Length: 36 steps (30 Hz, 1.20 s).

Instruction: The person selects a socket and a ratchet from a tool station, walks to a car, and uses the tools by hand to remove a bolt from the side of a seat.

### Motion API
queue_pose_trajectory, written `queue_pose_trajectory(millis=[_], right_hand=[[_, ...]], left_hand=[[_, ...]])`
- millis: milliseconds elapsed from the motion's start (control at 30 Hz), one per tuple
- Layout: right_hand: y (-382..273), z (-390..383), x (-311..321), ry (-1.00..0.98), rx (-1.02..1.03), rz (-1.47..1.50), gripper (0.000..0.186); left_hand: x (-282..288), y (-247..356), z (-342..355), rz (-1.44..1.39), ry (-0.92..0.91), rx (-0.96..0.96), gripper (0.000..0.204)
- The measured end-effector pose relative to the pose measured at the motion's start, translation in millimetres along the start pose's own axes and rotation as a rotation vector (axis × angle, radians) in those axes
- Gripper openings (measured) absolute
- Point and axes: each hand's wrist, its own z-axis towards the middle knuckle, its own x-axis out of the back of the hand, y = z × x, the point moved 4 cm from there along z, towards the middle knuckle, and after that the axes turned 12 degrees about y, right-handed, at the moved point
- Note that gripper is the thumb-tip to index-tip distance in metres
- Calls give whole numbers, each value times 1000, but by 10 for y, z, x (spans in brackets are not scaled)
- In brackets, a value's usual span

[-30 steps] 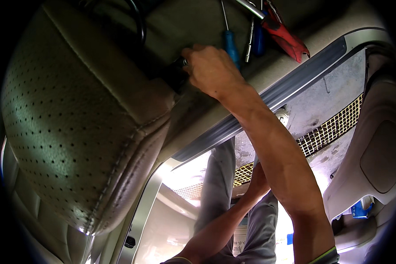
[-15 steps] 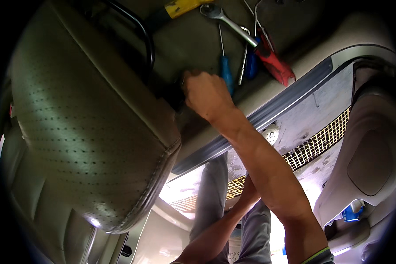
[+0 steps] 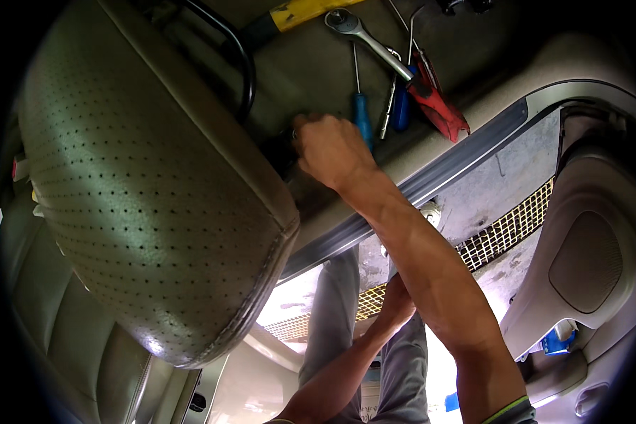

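My right hand (image 3: 332,150) reaches in beside the base of the tan perforated leather seat (image 3: 148,212). Its fingers are curled closed near a dark part at the seat's lower side; what they grip is hidden. A blue-handled screwdriver (image 3: 362,116) lies on the floor just right of that hand. Beyond it are a ratchet wrench (image 3: 369,41), a slim metal rod-like tool (image 3: 387,109), a dark blue handle (image 3: 401,106) and a red-handled tool (image 3: 438,109). My left hand (image 3: 401,300) is lower down, partly behind my right forearm, its fingers hidden.
A black bent bar (image 3: 244,63) and a yellow-and-black handle (image 3: 304,13) lie past the seat. The door sill (image 3: 417,180) crosses below my right hand. The open car door (image 3: 586,254) stands at the right, above ground with a yellow grating (image 3: 505,233).
The view has shifted slightly, so the seat and tools sit a little differently. My right hand stays closed at the same place. More of my left hand shows beside my right forearm.
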Motion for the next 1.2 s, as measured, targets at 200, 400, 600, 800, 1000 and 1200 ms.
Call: queue_pose_trajectory(millis=[200,400,600,800,1000,1200], right_hand=[[13,7,11,-32,-20,-6,12],[30,50,80,-187,-111,7,20],[62,74,618,297,-40,14,28],[688,111,1580,700,96,-274,25],[669,-813,1490,603,-28,-161,20],[320,-2031,1028,119,-460,257,30]], left_hand=[[-6,43,32,78,36,-15,32],[-5,102,26,71,42,-59,31],[83,65,191,-135,-73,-115,32],[7,438,192,-215,-26,-129,33],[57,505,249,-224,15,-171,40],[83,466,284,-510,-29,-64,42]])
